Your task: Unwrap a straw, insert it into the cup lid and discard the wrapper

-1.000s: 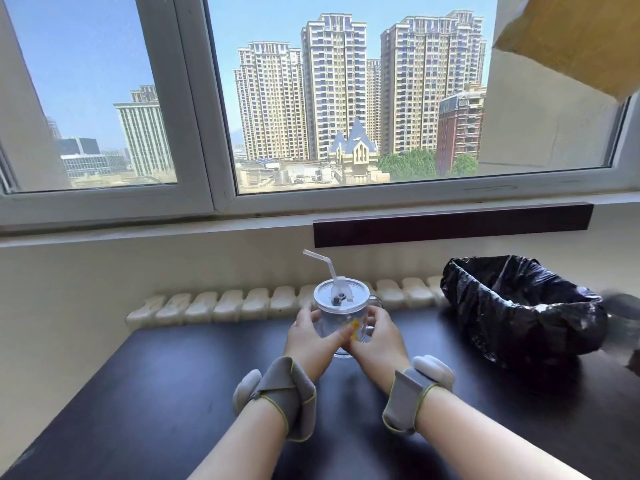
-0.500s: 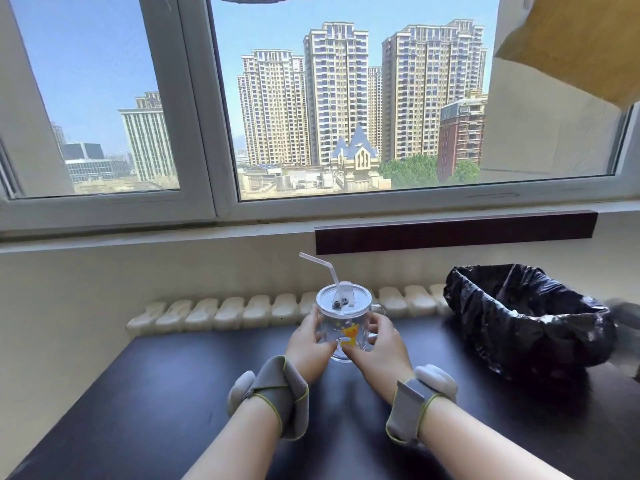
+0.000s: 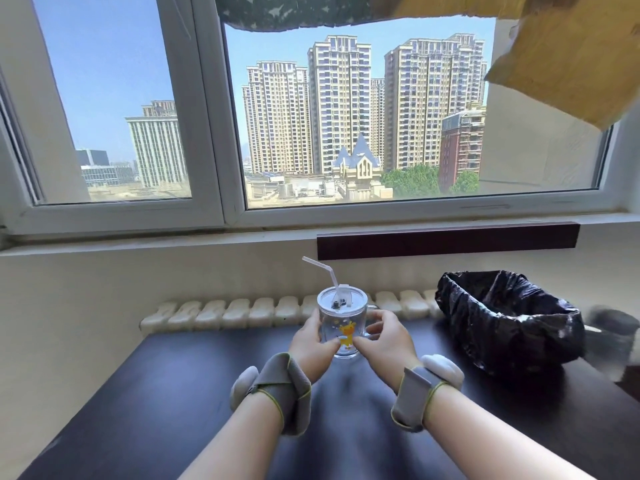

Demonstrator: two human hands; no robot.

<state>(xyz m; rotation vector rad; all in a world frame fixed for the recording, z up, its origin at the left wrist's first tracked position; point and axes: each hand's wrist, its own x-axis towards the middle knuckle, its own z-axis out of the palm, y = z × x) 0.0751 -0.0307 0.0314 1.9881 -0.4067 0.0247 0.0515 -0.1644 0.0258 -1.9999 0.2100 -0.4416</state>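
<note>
A clear glass cup (image 3: 343, 327) with a yellow giraffe print and a transparent lid (image 3: 337, 299) stands on the dark table (image 3: 173, 393). A white bendy straw (image 3: 327, 275) sticks up through the lid, its top bent to the left. My left hand (image 3: 313, 341) wraps the cup's left side. My right hand (image 3: 384, 337) holds its right side near the handle. Both thumbs meet on the front of the glass. No wrapper is visible.
A bin lined with a black bag (image 3: 509, 320) stands on the table to the right of the cup. A white ribbed radiator (image 3: 259, 310) runs along the wall behind the table. Above it are a window and sill.
The view has tilted up a little, so the cup and hands sit lower in frame. The cup has moved slightly away from me; my hands keep their hold on it.
</note>
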